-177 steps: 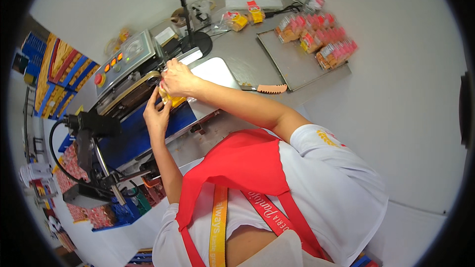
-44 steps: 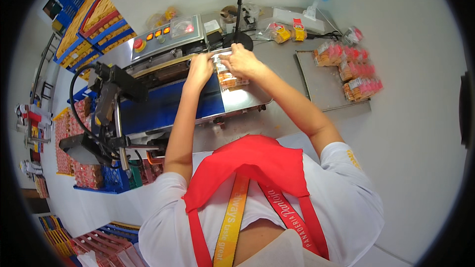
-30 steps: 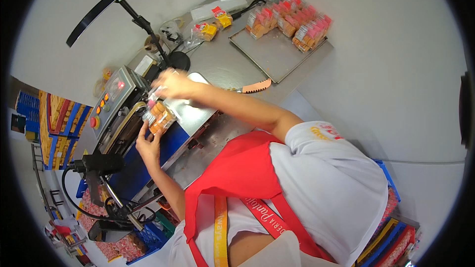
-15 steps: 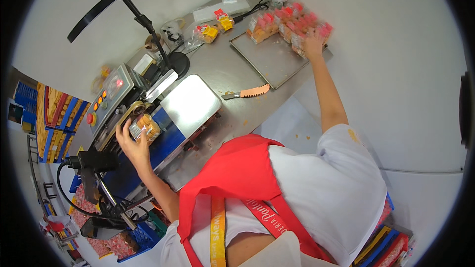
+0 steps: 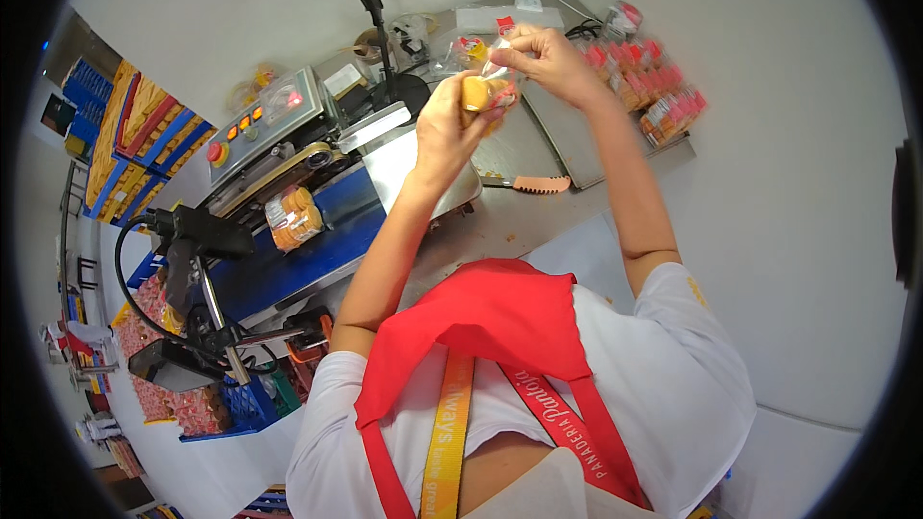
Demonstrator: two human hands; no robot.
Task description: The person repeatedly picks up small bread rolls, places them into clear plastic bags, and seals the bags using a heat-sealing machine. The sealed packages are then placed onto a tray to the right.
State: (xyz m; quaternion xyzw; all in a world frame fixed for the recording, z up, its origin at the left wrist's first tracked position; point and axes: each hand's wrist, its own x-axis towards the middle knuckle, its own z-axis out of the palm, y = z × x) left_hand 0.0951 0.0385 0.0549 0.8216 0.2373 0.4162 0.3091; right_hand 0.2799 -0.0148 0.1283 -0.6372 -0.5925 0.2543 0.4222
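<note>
— What is being held?
— The left hand (image 5: 447, 130) grips a clear bag (image 5: 478, 94) of golden baked goods; the right hand (image 5: 550, 60) pinches its top
— And on the blue belt (image 5: 336, 242)?
— Another filled bag (image 5: 293, 218); a peach-handled knife (image 5: 538, 185) lies beside the metal tray (image 5: 579, 149)

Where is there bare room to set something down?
On the blue belt, between the bagged rolls and the steel plate; also on the tray, between the knife and the pink-topped packs, partly behind the right forearm. Those packs crowd the tray's right side.
</note>
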